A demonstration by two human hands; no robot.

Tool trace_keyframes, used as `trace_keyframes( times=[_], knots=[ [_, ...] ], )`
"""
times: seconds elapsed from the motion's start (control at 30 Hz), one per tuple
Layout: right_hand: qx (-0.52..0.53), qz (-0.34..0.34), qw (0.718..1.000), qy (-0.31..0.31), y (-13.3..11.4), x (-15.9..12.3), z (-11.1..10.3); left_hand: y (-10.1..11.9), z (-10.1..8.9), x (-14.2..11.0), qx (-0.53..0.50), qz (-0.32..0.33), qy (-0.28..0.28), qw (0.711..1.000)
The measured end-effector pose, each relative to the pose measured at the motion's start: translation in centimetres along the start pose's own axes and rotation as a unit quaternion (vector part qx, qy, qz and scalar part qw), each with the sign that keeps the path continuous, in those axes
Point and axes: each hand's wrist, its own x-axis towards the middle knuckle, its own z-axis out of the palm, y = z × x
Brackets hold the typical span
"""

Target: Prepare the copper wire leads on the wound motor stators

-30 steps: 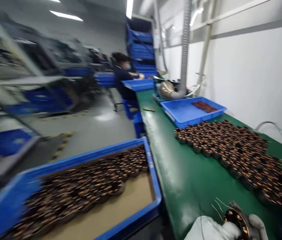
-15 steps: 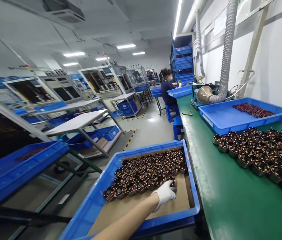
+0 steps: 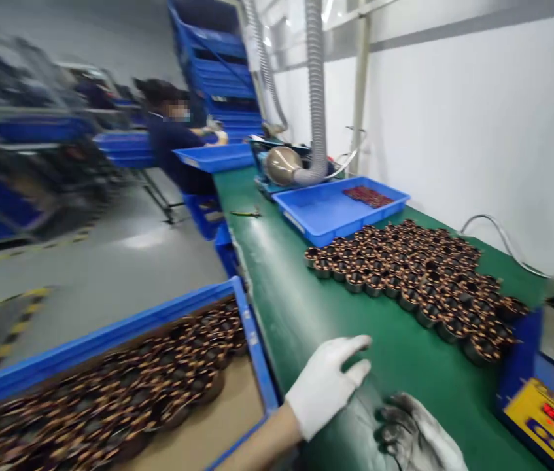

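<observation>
Presently, from my remote seat, I see the left hand above the near part of the counter, by its left edge, thumb and fingers apart. The right hand is beside it with fingers curled; I cannot tell whether they grip anything. Copper-wound rings spread toward the counter's wall-side edge, and more fill much of the blue tray along the left edge.
</observation>
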Motion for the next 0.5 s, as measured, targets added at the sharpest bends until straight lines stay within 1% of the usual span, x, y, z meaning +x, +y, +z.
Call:
trace_keyframes(
  times=[0.03,0.07,0.1,0.13,0.17,0.23,0.27,0.3,0.33,0.4,0.43,0.47,0.5],
  knots=[
    [0.018,-0.014,1.0,-0.002,0.0,-0.4,0.1,1.5,1.4,1.7,0.049,0.062,-0.021,0.997],
    [0.029,-0.029,0.999,0.001,0.0,-1.0,0.0,2.8,2.7,3.5,0.104,0.122,-0.027,0.987],
    [0.036,-0.042,0.998,0.007,0.0,-1.8,0.0,3.7,4.0,5.4,0.155,0.172,-0.015,0.973],
    [0.045,-0.052,0.998,0.015,-0.1,-2.7,-0.2,4.5,5.1,7.4,0.215,0.189,0.009,0.958],
    [0.055,-0.06,0.996,0.026,-0.1,-3.7,-0.4,4.9,6.0,9.4,0.278,0.172,0.02,0.945],
    [0.081,-0.075,0.993,0.049,-0.2,-5.7,-0.8,5.2,6.9,12.5,0.294,0.155,0.017,0.943],
    [0.093,-0.084,0.99,0.057,-0.2,-6.5,-1.0,5.1,7.0,13.4,0.298,0.158,0.007,0.942],
    [0.106,-0.095,0.988,0.063,-0.2,-7.1,-1.2,4.9,6.7,13.8,0.3,0.173,-0.005,0.938],
    [0.117,-0.107,0.985,0.066,-0.3,-7.6,-1.4,4.6,6.2,13.7,0.301,0.191,-0.022,0.934],
    [0.143,-0.126,0.979,0.067,-0.6,-8.0,-1.6,4.0,4.8,11.9,0.304,0.23,-0.065,0.922],
    [0.156,-0.133,0.976,0.067,-0.8,-7.9,-1.7,3.7,4.1,10.5,0.315,0.241,-0.106,0.912],
    [0.168,-0.139,0.973,0.07,-1.0,-7.7,-1.7,3.5,3.6,9.0,0.326,0.223,-0.143,0.907],
    [0.178,-0.143,0.971,0.075,-1.2,-7.5,-1.7,3.5,3.2,7.4,0.332,0.184,-0.177,0.908]
  ],
)
